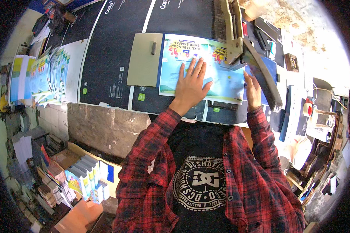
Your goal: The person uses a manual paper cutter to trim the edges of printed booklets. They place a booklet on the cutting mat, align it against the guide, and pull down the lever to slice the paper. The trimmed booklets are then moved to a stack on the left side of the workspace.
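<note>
A printed booklet cover sheet (225, 83), blue and green with cartoon figures, lies on the dark bench top. My left hand (191, 83) presses flat on its middle, fingers spread. At the sheet's right edge, my right hand (253, 89) rests with fingers stretched forward; its thumb is hard to make out. Over the sheet's far right corner stands a beige metal bench tool (234, 35), which looks like a large stapler. Its long dark lever (265, 75) slants down toward me, just right of my right hand. A flat beige board (144, 62) with a small dark piece touches the sheet's left side.
Fanned stacks of similar printed sheets (48, 75) lie at the bench's left end. Below left, bundled booklets (85, 176) stand by a cardboard box. Right of the lever are a blue folder (269, 68), a dark block (291, 62) and a red tape roll (307, 109).
</note>
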{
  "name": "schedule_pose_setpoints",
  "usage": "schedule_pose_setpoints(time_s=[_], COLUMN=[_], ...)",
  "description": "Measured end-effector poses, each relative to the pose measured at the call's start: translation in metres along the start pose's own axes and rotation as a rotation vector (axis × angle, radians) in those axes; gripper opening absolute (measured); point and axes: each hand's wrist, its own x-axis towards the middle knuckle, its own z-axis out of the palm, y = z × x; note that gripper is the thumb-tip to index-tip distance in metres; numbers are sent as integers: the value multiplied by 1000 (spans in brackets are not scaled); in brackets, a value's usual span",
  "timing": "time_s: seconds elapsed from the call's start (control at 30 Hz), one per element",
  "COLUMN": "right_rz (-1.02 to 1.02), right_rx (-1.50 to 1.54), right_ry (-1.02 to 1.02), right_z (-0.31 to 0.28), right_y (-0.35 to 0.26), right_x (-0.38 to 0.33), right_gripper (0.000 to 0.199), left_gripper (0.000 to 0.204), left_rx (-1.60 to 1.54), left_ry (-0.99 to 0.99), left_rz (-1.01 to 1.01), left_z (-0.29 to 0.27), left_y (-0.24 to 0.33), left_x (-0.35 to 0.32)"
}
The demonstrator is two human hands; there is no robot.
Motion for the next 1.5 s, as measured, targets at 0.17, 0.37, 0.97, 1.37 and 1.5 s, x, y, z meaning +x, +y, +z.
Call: schedule_pose_setpoints(time_s=[0.17, 0.37, 0.97, 1.37, 1.5], right_rz=[-83, 103, -696, -121, -92], right_rx=[-89, 53, -938, 88, 19], right_ry=[-77, -150, 43, -465, -226], right_z=[14, 16, 60, -8, -41], right_y=[14, -30, -73, -192, -78], right_x=[3, -10, -65, -22, 30], right_gripper=[63, 65, 95, 87, 76], left_gripper=[69, 69, 68, 68, 69], left_rx=[56, 54, 43, 35, 88], left_ry=[-8, -15, -12, -12, 305], left_rz=[-1, -9, 8, -45, -410], left_z=[-15, -15, -21, -22, -35], left_y=[-28, -32, -31, -37, -61], left_x=[-5, -8, -6, -5, -1])
